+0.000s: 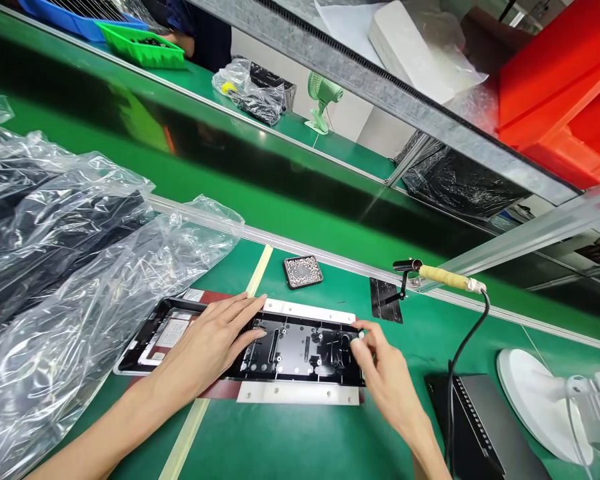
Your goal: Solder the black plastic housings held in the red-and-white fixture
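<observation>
A long black plastic housing [300, 357] lies with its inner side up in a fixture with white side strips [298, 393]. Across its left-middle part rests my left hand [220, 333], palm down, fingers stretched out and holding it steady against the fixture. My right hand [380, 357] is at the housing's right end, thumb and index finger pinched together near the upper right corner. Whatever lies between those fingertips is too small and hidden to name. Beyond the housing sits a small black tray [303, 272] of tiny metal pieces.
Plastic-wrapped dark parts [80, 267] are heaped at left. A yellow-handled soldering iron [445, 277] rests in a holder at right, its cable hanging near a black box [480, 420] and a white round base [535, 400]. A metal shelf [405, 87] with a red bin [555, 87] overhangs.
</observation>
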`<state>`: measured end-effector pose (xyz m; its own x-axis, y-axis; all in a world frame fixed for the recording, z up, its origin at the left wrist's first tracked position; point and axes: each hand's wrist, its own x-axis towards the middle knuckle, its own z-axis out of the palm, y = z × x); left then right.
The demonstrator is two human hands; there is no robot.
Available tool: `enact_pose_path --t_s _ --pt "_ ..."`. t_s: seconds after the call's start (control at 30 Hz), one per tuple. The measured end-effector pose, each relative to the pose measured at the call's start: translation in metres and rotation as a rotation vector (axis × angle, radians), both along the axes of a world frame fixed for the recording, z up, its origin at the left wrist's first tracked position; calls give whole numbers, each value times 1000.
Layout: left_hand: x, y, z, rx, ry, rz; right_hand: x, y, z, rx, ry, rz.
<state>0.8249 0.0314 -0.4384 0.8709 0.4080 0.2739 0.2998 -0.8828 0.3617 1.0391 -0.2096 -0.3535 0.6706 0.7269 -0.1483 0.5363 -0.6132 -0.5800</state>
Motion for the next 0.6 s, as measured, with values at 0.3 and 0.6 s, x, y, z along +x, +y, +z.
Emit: enact_pose_path --t_s 0.3,0.6 --pt "4 -2 18 -68 16 -20 -18 17 -36 -88 -132 126" --pt "-17 -2 74 -42 -152 105 -16 15 -14 -76 -148 135"
